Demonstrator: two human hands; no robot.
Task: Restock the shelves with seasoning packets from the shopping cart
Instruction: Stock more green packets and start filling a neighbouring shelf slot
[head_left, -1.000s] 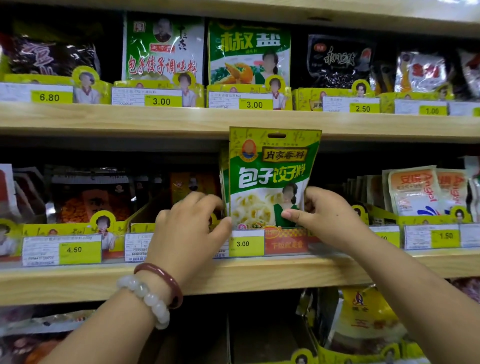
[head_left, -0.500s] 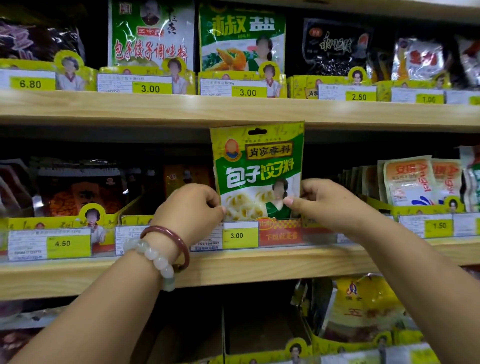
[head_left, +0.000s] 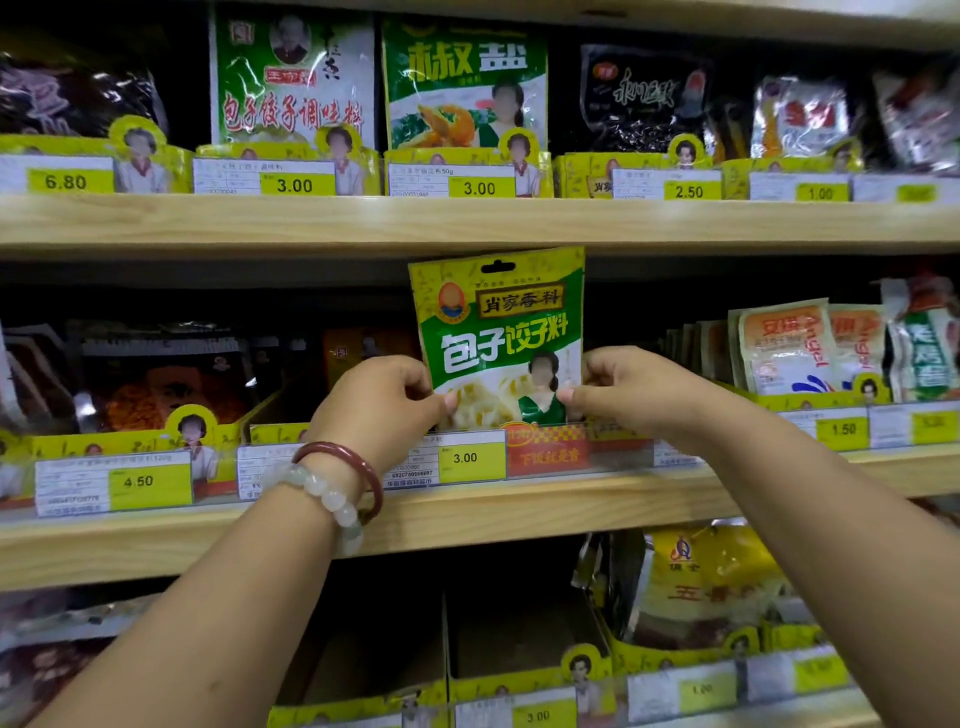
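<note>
Bracelets (head_left: 332, 488), one dark red and one of pale beads, circle the left wrist nearest the camera. Beyond them the left hand (head_left: 382, 402) pinches the lower left edge of a green and yellow seasoning packet (head_left: 498, 332), and the right hand (head_left: 626, 387) pinches its lower right edge. It stands upright on the middle shelf (head_left: 519, 512), behind a 3.00 price tag (head_left: 470, 460). Farther right stand orange packets (head_left: 784, 345).

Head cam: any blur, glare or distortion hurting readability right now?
Head view: centre is sharp, the green seasoning packet and the 3.00 price tag read cleanly; the right edge smears, the far-right tag is illegible; glare streaks the dark packet top left; shelf boards bow from the wide lens; shelf recesses are in deep shadow.
</note>
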